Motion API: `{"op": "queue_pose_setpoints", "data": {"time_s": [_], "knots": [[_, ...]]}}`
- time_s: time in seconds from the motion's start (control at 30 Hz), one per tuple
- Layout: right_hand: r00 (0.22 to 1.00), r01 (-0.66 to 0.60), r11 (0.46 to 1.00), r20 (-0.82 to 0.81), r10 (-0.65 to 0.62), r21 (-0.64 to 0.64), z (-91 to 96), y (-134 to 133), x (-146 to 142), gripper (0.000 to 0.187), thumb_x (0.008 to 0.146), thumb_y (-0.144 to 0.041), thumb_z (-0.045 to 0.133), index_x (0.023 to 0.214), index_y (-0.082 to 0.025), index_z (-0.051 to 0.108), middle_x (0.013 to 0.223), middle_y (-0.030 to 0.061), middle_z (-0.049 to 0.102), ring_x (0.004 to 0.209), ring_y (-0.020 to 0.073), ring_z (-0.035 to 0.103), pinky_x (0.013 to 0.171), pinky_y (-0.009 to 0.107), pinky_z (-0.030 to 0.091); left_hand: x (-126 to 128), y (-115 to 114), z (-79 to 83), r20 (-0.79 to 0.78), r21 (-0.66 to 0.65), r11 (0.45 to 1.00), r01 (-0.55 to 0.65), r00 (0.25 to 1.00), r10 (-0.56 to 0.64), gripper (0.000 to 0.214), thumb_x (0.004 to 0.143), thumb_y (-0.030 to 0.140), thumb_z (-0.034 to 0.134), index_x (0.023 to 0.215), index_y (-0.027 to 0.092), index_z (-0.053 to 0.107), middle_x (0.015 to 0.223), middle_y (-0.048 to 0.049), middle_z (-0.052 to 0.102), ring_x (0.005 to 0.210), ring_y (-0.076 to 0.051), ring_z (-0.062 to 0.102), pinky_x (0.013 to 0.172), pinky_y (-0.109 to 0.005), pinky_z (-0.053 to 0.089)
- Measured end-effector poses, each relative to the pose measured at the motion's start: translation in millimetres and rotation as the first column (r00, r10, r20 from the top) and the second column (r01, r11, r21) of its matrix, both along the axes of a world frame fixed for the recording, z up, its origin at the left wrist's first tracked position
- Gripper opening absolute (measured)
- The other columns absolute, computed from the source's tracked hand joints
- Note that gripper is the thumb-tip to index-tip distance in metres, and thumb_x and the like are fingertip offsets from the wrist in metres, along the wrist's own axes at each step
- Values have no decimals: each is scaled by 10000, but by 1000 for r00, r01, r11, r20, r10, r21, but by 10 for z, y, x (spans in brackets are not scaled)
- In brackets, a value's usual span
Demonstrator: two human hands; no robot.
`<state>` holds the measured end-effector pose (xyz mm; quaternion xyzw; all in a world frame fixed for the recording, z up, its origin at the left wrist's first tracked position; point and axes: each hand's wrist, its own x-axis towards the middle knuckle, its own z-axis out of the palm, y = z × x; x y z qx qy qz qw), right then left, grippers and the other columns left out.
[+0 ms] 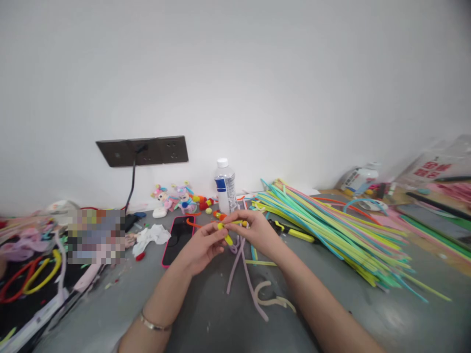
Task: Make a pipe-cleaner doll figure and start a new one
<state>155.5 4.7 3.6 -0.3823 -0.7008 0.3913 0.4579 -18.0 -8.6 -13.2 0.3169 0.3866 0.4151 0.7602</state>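
Both hands meet above the middle of the table at a short bent yellow pipe cleaner (pixel 228 239). My left hand (pixel 201 247) pinches it between thumb and fingertips. From the other side my right hand (pixel 254 231) also has its thumb and fingers closed on the yellow piece; part of it is hidden by the fingers. Under the hands, lilac pipe cleaners (pixel 248 282) lie crossed on the table. A curled cream pipe cleaner (pixel 274 301) rests nearer to me, beside my right forearm. Orange and red pieces (pixel 220 215) lie just behind the hands.
A plastic bottle (pixel 225 193) stands at the wall. A phone (pixel 178 239) lies left of my hands, with small figures (pixel 165 197) behind it. Yellow-handled pliers (pixel 300 232) and a large bundle of coloured pipe cleaners (pixel 327 223) are at the right. Crumpled tissue (pixel 150 238) lies left.
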Motion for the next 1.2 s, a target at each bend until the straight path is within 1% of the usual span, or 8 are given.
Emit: {"op": "queue_pose_setpoints", "data": {"time_s": [0.13, 0.37, 0.5, 0.7, 0.8, 1.0, 1.07, 1.2], "knots": [[998, -66, 997, -15, 66, 31, -22, -7, -19, 161, 844, -324, 679, 892, -202, 772, 976, 80, 769, 994, 233, 700, 899, 368, 533, -10, 35, -10, 34, 27, 995, -94, 995, 93, 399, 459, 316, 955, 670, 116, 682, 579, 36, 631, 508, -35, 581, 500, -105, 492], [994, -110, 984, 19, 108, 137, -87, -3, -73, 276, 843, -346, 707, 1092, -236, 752, 1163, 95, 734, 1114, 246, 671, 989, 412, 522, -7, 69, -38, 126, 61, 971, -233, 966, 224, 456, 446, 289, 963, 777, 106, 708, 687, 9, 706, 556, -35, 622, 567, -100, 528], [996, -85, 979, 39, 79, 186, -110, 24, -81, 239, 854, -331, 698, 1072, -256, 763, 1118, 79, 755, 1063, 236, 694, 954, 395, 540, 1, 41, 0, 110, 87, 963, -253, 964, 243, 472, 488, 301, 951, 824, 165, 648, 713, 28, 712, 571, -60, 646, 575, -142, 547], [1000, -11, 990, -13, 13, 140, -94, 69, -8, 207, 842, -388, 704, 916, -217, 793, 897, 73, 780, 842, 210, 717, 779, 321, 554, -18, -3, 48, -8, 203, 969, -140, 989, 145, 414, 604, 399, 888, 741, 174, 569, 625, 26, 669, 573, -79, 626, 525, -149, 502], [999, -37, 995, -9, 38, 93, -91, 86, 39, 202, 837, -383, 708, 896, -206, 785, 831, 58, 763, 801, 196, 693, 736, 303, 531, -28, -1, 40, -63, 236, 968, -85, 993, 103, 389, 625, 408, 873, 753, 170, 594, 631, 13, 676, 574, -86, 620, 527, -162, 488], [998, -58, 992, 42, 53, 109, -107, 128, 82, 134, 831, -321, 712, 827, -190, 742, 800, 37, 717, 731, 159, 632, 660, 275, 469, -52, 28, -39, -195, 374, 927, -26, 975, 106, 327, 665, 402, 848, 732, 141, 663, 671, -19, 707, 551, -88, 608, 545, -195, 488], [998, -54, 995, 25, 52, 80, -92, 128, 80, 141, 805, -325, 735, 809, -186, 717, 776, 28, 706, 709, 155, 623, 649, 273, 466, -63, 27, -32, -218, 366, 931, 1, 972, 84, 326, 666, 404, 846, 707, 135, 668, 676, -31, 715, 545, -88, 608, 539, -194, 480], [993, -120, 993, 2, 120, 11, -8, 81, 82, 207, 806, -386, 730, 803, -181, 704, 790, 28, 685, 721, 153, 606, 668, 276, 470, -91, 5, 42, -207, 252, 966, 64, 978, -11, 370, 641, 451, 851, 685, 128, 677, 679, -57, 727, 559, -106, 631, 572, -214, 506]]}}
